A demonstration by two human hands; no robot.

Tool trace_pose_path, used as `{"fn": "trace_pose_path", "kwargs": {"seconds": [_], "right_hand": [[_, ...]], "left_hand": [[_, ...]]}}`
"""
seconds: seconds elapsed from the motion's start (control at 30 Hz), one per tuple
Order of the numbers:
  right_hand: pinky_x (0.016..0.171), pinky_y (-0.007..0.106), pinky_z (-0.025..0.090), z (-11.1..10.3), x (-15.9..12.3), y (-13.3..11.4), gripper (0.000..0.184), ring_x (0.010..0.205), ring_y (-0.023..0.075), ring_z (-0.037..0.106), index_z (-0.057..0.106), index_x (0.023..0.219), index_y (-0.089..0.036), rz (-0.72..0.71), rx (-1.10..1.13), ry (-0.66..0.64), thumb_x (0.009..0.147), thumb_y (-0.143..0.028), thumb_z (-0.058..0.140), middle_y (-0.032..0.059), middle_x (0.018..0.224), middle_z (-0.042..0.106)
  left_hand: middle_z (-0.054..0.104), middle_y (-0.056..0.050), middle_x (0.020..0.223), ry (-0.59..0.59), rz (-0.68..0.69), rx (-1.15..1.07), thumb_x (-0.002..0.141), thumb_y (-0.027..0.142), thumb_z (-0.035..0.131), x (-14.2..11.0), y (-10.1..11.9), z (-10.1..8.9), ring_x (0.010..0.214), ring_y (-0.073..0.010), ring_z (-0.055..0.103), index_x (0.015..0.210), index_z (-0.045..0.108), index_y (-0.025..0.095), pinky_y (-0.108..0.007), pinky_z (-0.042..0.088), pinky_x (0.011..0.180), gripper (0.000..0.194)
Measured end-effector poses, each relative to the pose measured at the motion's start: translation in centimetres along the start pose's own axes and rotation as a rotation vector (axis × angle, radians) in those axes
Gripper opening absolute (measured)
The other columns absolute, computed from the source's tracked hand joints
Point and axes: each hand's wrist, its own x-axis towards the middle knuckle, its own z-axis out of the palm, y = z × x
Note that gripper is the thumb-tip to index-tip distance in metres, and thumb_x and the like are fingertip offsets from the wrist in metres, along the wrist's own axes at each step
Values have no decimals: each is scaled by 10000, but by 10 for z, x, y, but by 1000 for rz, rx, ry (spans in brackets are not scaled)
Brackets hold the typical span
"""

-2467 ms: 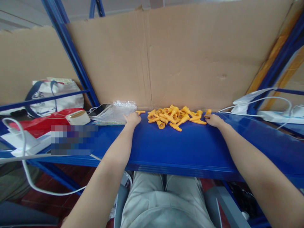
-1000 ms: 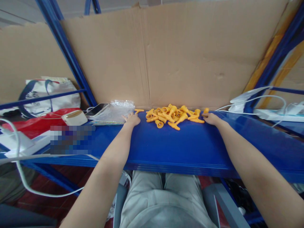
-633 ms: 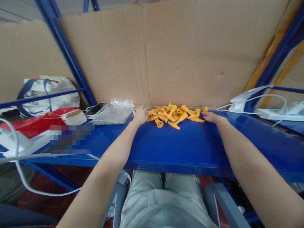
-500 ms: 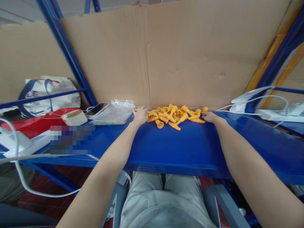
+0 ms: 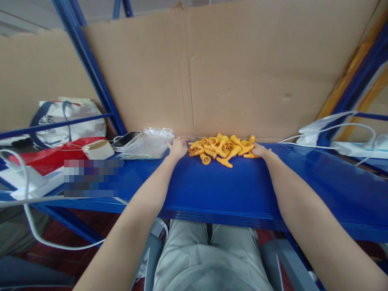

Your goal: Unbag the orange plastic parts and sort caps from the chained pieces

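Filling the bottom of my view is a lap in pale grey trousers (image 5: 209,254), between two grey chair armrests (image 5: 281,258). Just beyond runs the front edge (image 5: 218,216) of a blue metal shelf (image 5: 221,190). From that edge a broad, flat stretch of blue reaches back between two bare forearms, giving me wide room in the middle; more opens outside the right arm.

Toward the back lies a heap of yellow-orange plastic pieces (image 5: 223,141), some T-shaped, some showing flared, cup-like mouths. At its left end is the left hand (image 5: 178,148), fingers loosely bent and partly spread; I cannot tell how wide they are or whether they hold a piece. At its right end the right hand (image 5: 258,150) has its fingertips among the outermost pieces, touching them; its grip is hidden from me.

Room narrows left of the left hand, where clear plastic bags (image 5: 145,146) lie just beside it, then a phone (image 5: 127,140) and a red bag (image 5: 60,151). Well to the right sits a white power strip (image 5: 357,148). Behind the heap, a tall cardboard panel (image 5: 242,72) closes off the back edge.
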Motion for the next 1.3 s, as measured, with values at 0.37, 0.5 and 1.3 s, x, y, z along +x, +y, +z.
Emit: {"fn": "trace_pose_path", "kwargs": {"seconds": [0.37, 0.5, 1.3], "right_hand": [[1150, 712, 205, -6, -11, -10, 429, 1402, 393, 444, 675, 1311, -279, 145, 87, 73, 901, -320, 556, 104, 1520, 512], [1072, 478, 447, -6, -11, -1, 359, 1267, 314, 594, 751, 1160, -210, 97, 155, 212, 857, -214, 558, 116, 1330, 673], [704, 303, 479, -27, -19, -33, 259, 669, 157, 649, 645, 881, -199, 359, 674, -52, 999, -348, 470, 49, 729, 750]], "left_hand": [[686, -80, 1297, 48, -12, -63, 878, 98, 419, 2, -2, 3, 1321, -310, 539, 1020, 763, 275, -689, 143, 1200, 412], [704, -97, 1255, 84, 11, -86, 851, 75, 433, 1, 0, 2, 1288, -316, 565, 992, 763, 261, -703, 175, 1184, 405], [675, -98, 1290, 168, 55, -109, 860, 79, 402, -5, 11, -9, 1289, -288, 557, 1061, 734, 231, -611, 215, 1206, 417]]}}
